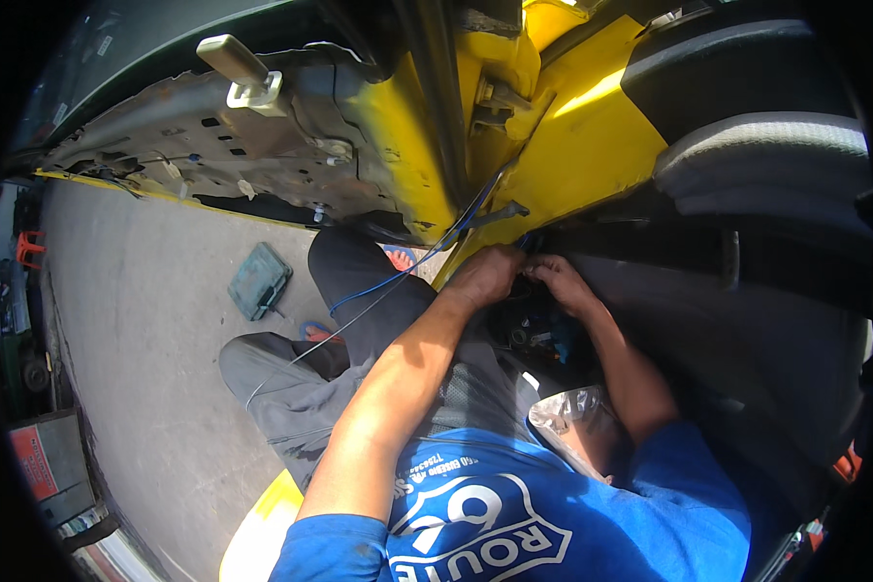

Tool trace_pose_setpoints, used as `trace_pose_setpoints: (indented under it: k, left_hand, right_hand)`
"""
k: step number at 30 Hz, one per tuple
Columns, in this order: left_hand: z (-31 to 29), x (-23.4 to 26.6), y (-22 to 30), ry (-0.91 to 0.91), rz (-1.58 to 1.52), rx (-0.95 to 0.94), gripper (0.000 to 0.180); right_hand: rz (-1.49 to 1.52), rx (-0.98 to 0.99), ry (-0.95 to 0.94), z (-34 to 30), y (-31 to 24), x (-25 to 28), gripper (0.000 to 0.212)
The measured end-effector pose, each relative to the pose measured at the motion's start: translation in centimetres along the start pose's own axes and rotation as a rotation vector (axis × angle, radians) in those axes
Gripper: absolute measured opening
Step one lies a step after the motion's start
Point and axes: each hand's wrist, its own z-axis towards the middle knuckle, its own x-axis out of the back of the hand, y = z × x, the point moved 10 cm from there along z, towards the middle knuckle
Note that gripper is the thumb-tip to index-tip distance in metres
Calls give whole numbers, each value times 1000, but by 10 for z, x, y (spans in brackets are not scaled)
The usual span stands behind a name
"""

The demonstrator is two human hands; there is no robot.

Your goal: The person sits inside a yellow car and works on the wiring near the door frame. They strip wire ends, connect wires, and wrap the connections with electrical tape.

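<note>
My left hand (pixel 490 274) and my right hand (pixel 561 281) meet low beside the yellow car body (pixel 577 145). The fingers of both are closed in a pinch, almost touching. What they grip is small and partly hidden behind the fingers. A blue wire (pixel 371 289) runs down from the yellow door frame, past my left hand, and over my leg. Alongside it, a thin grey wire (pixel 344 325) hangs down across my knee. Just above my left hand, a dark lever-like part (pixel 500 213) sticks out over the yellow sill.
An open door with its bare metal inner panel (pixel 262 145) spans the upper left. On the concrete floor lies a teal tool case (pixel 260 281). A clear plastic bag (pixel 577 417) rests in my lap. Grey seat padding (pixel 766 160) is at the right.
</note>
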Motion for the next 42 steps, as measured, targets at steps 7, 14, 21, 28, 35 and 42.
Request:
trace_pose_setpoints:
  k: [7,14,21,28,35,42]
  left_hand:
    - [-8,1,-19,-131,-152,232,26]
    - [-8,6,-21,-166,-255,266,26]
    - [-7,2,-23,-168,-185,230,21]
    - [1,5,-8,8,-17,19,20]
    - [-8,14,-20,-33,-163,210,24]
    - [-7,8,-22,-90,-182,201,24]
  right_hand:
    - [-680,509,202,-34,-56,0,25]
    - [-941,846,223,-37,-74,-15,27]
    - [-892,712,136,-30,-71,-14,18]
    - [-280,-201,145,15,9,10,24]
    - [-629,489,225,-21,-63,5,21]
    - [-976,652,164,-27,-69,-17,20]
